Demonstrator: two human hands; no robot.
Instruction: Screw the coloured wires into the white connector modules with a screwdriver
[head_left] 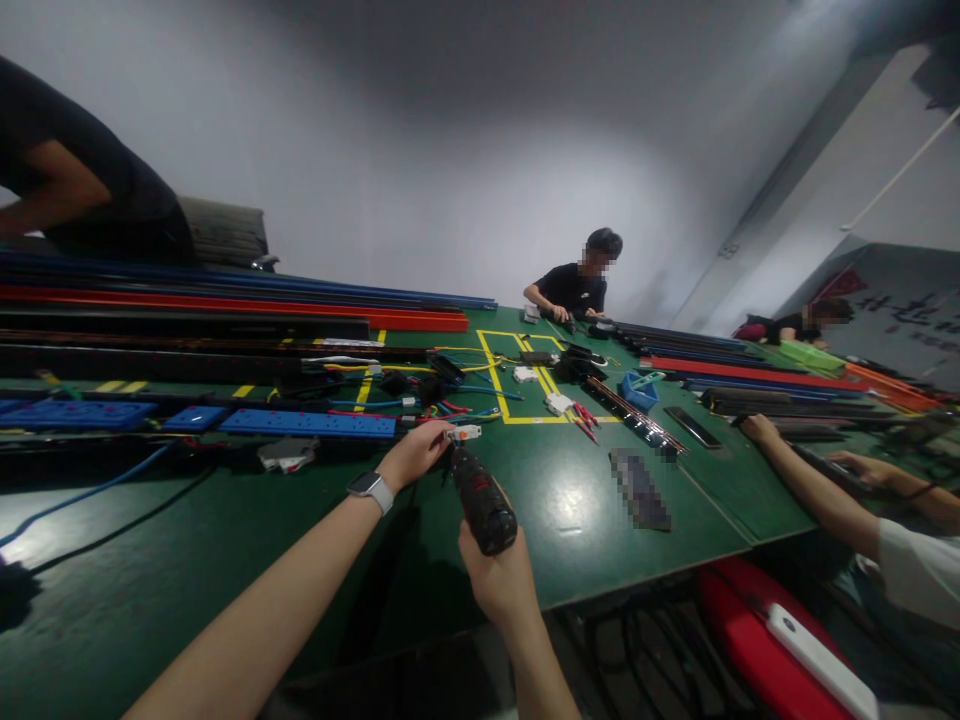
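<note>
Currently, the left hand [421, 447] is pinching a white part [466, 433] at its fingertips, and the part is sitting just beyond the nose of the drill [484, 500]. The right hand [499, 578] is wrapping around the drill's grip, its fingers closing on it; whether the bit is touching the part, one cannot tell. Left of the drill, a blue strip [309, 425] is lying on the table [420, 600]. Beyond the drill to the right, a basket [639, 392] is standing.
</note>
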